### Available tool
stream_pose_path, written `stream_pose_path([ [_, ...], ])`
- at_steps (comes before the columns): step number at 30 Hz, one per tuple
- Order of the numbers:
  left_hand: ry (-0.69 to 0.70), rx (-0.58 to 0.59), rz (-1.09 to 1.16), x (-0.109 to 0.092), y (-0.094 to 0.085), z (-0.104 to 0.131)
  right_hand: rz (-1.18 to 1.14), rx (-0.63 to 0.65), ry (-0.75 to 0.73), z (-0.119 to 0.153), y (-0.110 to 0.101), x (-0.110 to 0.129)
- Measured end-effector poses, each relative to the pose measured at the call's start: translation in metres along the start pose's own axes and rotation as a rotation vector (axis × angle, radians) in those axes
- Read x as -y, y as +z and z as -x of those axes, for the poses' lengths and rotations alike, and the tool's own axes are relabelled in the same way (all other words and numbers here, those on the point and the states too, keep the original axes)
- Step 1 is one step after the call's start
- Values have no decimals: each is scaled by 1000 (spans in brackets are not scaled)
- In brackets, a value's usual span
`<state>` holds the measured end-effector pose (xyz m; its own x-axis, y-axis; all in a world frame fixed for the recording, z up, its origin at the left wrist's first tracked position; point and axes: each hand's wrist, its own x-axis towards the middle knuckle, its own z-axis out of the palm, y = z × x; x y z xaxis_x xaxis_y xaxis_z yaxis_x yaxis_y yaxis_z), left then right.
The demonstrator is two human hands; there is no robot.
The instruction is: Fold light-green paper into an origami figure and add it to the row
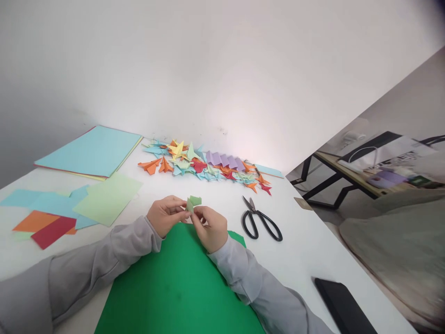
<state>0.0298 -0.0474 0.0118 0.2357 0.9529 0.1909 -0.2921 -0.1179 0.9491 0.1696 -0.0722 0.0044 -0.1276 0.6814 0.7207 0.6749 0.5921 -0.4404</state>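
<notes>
A small folded piece of light green paper (193, 202) is pinched between both of my hands, above the far edge of a green sheet (174, 283). My left hand (168, 215) grips its left side with thumb and fingers. From the right, my right hand (211, 227) holds its lower edge, fingers curled in. Part of the fold is hidden behind the fingertips. Beyond the hands lies a long heap of folded paper shapes (198, 166) in orange, blue, green, red and yellow. Black-handled scissors (261, 220) rest to the right, blades slightly apart and pointing away.
At the left lie loose paper pieces, including a light green sheet (109, 198) and a red one (53, 232). Behind them is a stack of large blue sheets (93, 150). Purple pleated paper (225, 160) sits in the heap. A black flat object (342, 306) lies near the right edge.
</notes>
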Motion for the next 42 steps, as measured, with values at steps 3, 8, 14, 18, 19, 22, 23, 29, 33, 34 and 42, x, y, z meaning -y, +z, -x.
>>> stream_pose_path([
  [3,26,31,-66,-2,0,1,29,-28,-47,1,1,0],
  [8,147,95,-294,-4,-6,2,51,-43,-45,0,2,0],
  [14,455,184,-520,-3,-11,2,40,-23,-74,-2,-1,-3],
  [18,342,186,-472,-2,-11,1,-14,-59,-64,-3,-1,-2],
  [19,304,180,-468,-1,-11,1,-16,-62,-57,-3,-1,-2],
  [22,304,169,-509,-2,-12,1,1,-49,-53,-2,1,-1],
  [23,335,177,-527,-2,-12,1,4,-42,-58,-2,1,-2],
  [29,459,167,-505,-4,-9,3,-25,-30,-109,-2,-2,-2],
  [33,370,95,-438,-3,-8,5,-132,-73,-40,-4,-7,4],
  [34,346,76,-414,-3,-8,5,-192,-72,25,-5,-8,4],
  [42,295,-1,-277,-3,-9,1,-1136,17,775,-14,-3,-18],
])
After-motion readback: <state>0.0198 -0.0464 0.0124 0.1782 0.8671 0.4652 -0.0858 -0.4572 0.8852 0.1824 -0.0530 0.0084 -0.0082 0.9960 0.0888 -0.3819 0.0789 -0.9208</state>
